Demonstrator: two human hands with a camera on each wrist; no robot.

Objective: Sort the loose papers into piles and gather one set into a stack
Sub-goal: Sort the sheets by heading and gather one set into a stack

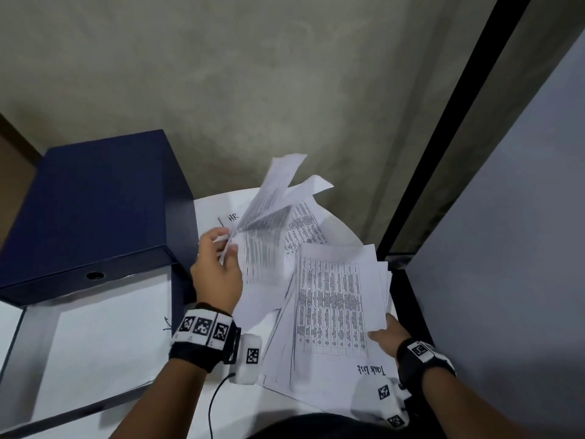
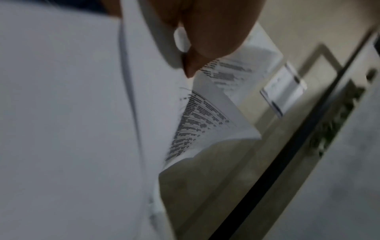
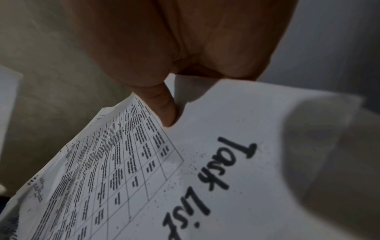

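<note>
Here, surface: a white table (image 1: 95, 403) runs from the lower left to a rounded far edge under the papers.
Wall: rough grey-beige plaster (image 1: 253, 90) rises straight behind the table.
Right side: a black frame strip (image 1: 443, 147) slants up beside a pale grey panel (image 1: 506, 248).
Box: a dark blue file box (image 1: 95, 210) sits on the table's left part, a round hole in its near face; a white sheet (image 1: 104, 337) lies in front of it.
Left hand (image 1: 218, 270): fingers and thumb pinch a few printed sheets (image 1: 269, 217) by one edge; they fan up, tilted and blurred, above a sheet marked "HR" (image 1: 233, 217).
Right hand (image 1: 387, 337): thumb on top, fingers hidden below, it grips the "Task List" stack (image 1: 332, 312) at its right edge; the stack is raised at a slant over the table's right part.
Cable: a thin black lead (image 1: 215, 403) trails from the left wrist unit.
</note>
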